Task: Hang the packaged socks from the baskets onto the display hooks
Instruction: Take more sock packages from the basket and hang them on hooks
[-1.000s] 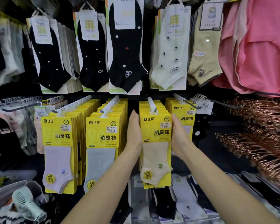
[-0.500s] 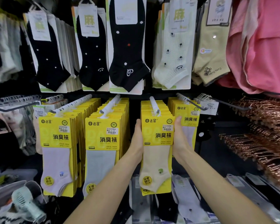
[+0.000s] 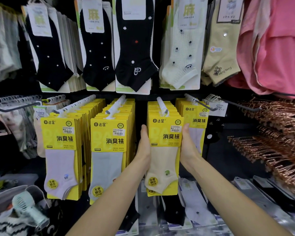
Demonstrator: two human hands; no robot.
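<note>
My left hand (image 3: 144,147) lies flat against the left edge of the stack of yellow-carded beige sock packs (image 3: 163,150), fingers straight, together and pointing up. My right hand (image 3: 187,145) does the same on the right edge. The palms face each other and press the stack between them, with no finger curled round it. The packs hang on the display hook (image 3: 166,111), whose grey tip pokes out above the front card. Just left of that hook hang grey sock packs (image 3: 107,159) and, further left, lilac ones (image 3: 61,164). Above it hangs a black dotted sock (image 3: 134,48); to its right, well apart, are rose-gold hangers (image 3: 271,142).
</note>
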